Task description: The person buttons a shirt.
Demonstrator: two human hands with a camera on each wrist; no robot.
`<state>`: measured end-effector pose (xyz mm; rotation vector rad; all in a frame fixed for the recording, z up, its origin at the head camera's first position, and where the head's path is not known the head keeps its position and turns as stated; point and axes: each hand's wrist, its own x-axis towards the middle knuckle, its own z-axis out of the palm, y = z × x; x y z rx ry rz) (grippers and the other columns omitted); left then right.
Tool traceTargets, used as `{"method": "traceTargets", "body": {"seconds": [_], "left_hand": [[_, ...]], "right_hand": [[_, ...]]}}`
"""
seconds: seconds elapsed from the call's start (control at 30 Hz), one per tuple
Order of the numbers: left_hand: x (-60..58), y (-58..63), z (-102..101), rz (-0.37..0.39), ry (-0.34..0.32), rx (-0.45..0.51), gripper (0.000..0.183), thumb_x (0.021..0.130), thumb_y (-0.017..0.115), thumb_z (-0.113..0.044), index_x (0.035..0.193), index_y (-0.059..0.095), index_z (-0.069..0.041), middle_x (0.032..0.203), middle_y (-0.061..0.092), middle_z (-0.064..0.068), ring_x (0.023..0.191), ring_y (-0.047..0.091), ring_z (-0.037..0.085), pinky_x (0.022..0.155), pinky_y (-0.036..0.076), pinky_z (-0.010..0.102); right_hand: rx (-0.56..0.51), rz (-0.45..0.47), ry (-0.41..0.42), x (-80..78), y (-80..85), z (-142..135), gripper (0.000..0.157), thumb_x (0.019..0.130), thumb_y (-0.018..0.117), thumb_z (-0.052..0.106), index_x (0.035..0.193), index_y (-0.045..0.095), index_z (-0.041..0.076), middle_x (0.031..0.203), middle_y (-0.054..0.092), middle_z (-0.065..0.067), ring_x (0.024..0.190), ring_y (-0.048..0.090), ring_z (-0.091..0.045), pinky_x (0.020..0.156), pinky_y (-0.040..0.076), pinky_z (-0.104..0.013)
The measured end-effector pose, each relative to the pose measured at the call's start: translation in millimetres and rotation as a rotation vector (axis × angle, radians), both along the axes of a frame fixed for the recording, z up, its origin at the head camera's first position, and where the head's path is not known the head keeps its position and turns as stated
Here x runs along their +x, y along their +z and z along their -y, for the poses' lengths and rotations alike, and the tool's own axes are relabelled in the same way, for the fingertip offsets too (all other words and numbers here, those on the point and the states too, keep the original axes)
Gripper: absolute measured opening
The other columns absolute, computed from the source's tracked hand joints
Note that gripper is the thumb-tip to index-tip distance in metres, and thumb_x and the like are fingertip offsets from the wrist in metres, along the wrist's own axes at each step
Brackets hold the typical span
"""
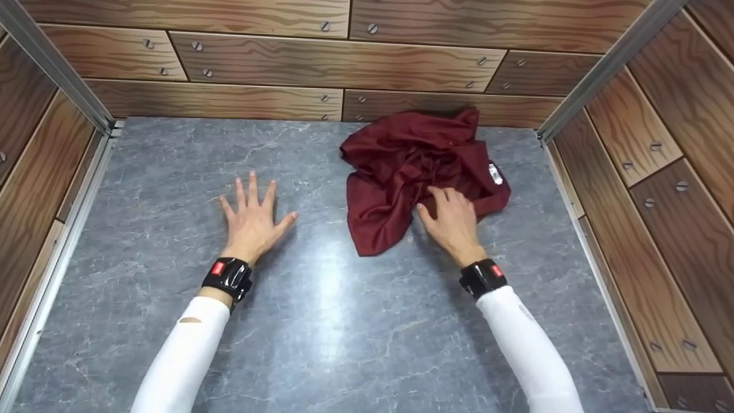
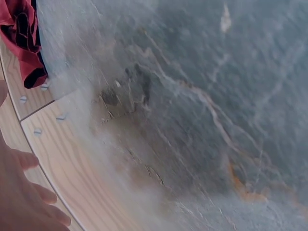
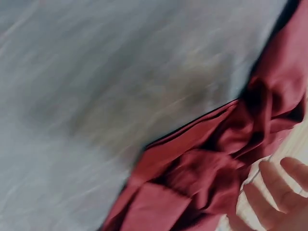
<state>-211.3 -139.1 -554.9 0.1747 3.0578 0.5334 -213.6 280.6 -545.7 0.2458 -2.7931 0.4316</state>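
Observation:
A dark red crumpled cloth (image 1: 378, 212) with a small white label lies in loose folds on the grey floor surface; its exact kind is hidden by the folds. My right hand (image 1: 453, 221) is over the cloth's near edge, fingers loosely bent and pinching nothing. In the right wrist view the fingers (image 3: 274, 187) appear beside the red folds; whether they touch the fabric I cannot tell. Well to the left of the cloth, my left hand (image 1: 249, 221) is spread wide, palm down, above or on the grey surface, holding nothing.
The grey marbled surface (image 1: 321, 344) is enclosed by wood-patterned panels at the back (image 1: 258, 60) and both sides. Metal corner posts (image 1: 608, 74) stand where the panels meet. The cloth lies close to the back panel.

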Motion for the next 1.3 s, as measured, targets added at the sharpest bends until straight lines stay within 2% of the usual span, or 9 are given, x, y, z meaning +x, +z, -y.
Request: {"method": "traceTargets", "body": {"seconds": [0.07,0.17,0.4,0.5,0.67,0.8,0.97,1.07,1.3], "left_hand": [[0.5,0.4,-2.8,-0.004,-0.01,0.007,0.09,0.098,0.05,-0.069,0.166,0.025,-0.015,0.171,-0.004,0.023,0.154,-0.009,0.049,0.113,-0.007,0.077],[1.2,0.9,-8.0,-0.011,-0.02,0.014,0.09,0.098,0.051,-0.068,0.165,0.025,-0.015,0.171,-0.003,0.024,0.155,-0.009,0.049,0.114,-0.006,0.076],[6.4,-1.5,-21.9,-0.048,-0.061,0.036,0.087,0.098,0.054,-0.064,0.163,0.031,-0.01,0.171,0.002,0.024,0.155,-0.004,0.049,0.116,0.001,0.074],[8.3,-4.2,-25.8,-0.06,-0.075,0.031,0.085,0.098,0.056,-0.061,0.162,0.034,-0.009,0.171,0.004,0.024,0.155,-0.001,0.049,0.116,0.004,0.074],[8.6,-5.6,-30.3,-0.086,-0.11,0.054,0.076,0.099,0.061,-0.052,0.156,0.043,-0.005,0.169,0.015,0.024,0.156,0.008,0.046,0.117,0.007,0.073],[6.8,-4.6,-36.2,-0.132,-0.167,0.084,0.06,0.1,0.064,-0.039,0.145,0.055,-0.001,0.163,0.033,0.023,0.154,0.02,0.042,0.118,0.014,0.07],[-1.9,-4.0,-47.3,-0.186,-0.301,0.098,0.042,0.1,0.065,-0.026,0.135,0.064,-0.002,0.156,0.045,0.022,0.151,0.033,0.039,0.117,0.026,0.066],[-12.2,-1.9,-54.3,-0.186,-0.382,0.074,0.042,0.099,0.067,-0.02,0.139,0.063,-0.006,0.159,0.041,0.019,0.152,0.03,0.038,0.116,0.028,0.066],[-31.6,3.1,-69.1,0.007,-0.443,-0.103,0.057,0.101,0.055,-0.002,0.152,0.055,-0.028,0.171,0.023,0.01,0.158,0.011,0.038,0.111,0.015,0.079]], "right_hand": [[-0.024,-0.043,0.024,-1.0,3.1,10.2,0.045,0.096,0.067,0.037,0.129,0.068,0.007,0.117,0.066,-0.018,0.111,0.06,-0.042,0.09,0.047,-0.058],[-0.016,0.004,0.044,-6.0,6.8,26.8,0.048,0.097,0.067,0.038,0.135,0.066,0.008,0.122,0.065,-0.018,0.111,0.06,-0.041,0.087,0.049,-0.058],[0.104,0.364,0.06,-16.0,-0.8,54.3,0.089,0.092,0.064,0.066,0.162,0.034,0.02,0.161,0.036,-0.02,0.146,0.034,-0.046,0.106,0.036,-0.07],[0.137,0.443,0.107,-13.9,-9.6,56.2,0.087,0.092,0.066,0.065,0.161,0.037,0.023,0.164,0.032,-0.02,0.15,0.028,-0.046,0.11,0.034,-0.069],[0.115,0.349,0.27,-4.4,-16.0,49.9,0.044,0.099,0.071,0.038,0.135,0.067,0.013,0.148,0.052,-0.016,0.13,0.057,-0.037,0.099,0.05,-0.055],[0.103,0.275,0.405,4.7,-15.4,42.4,0.022,0.098,0.071,0.02,0.116,0.074,0.008,0.132,0.063,-0.009,0.108,0.069,-0.031,0.087,0.056,-0.047],[0.096,0.322,0.512,16.9,-11.1,35.9,0.017,0.094,0.07,0.02,0.106,0.076,0.011,0.124,0.065,-0.003,0.105,0.068,-0.023,0.088,0.056,-0.039],[0.094,0.365,0.539,23.9,-8.1,34.2,0.017,0.092,0.069,0.029,0.1,0.075,0.016,0.115,0.064,0.004,0.099,0.065,-0.016,0.086,0.054,-0.035],[-0.03,0.451,0.563,31.1,0.7,30.4,0.029,0.1,0.06,0.049,0.099,0.073,0.023,0.102,0.064,0.012,0.098,0.061,-0.008,0.089,0.051,-0.032]]}}
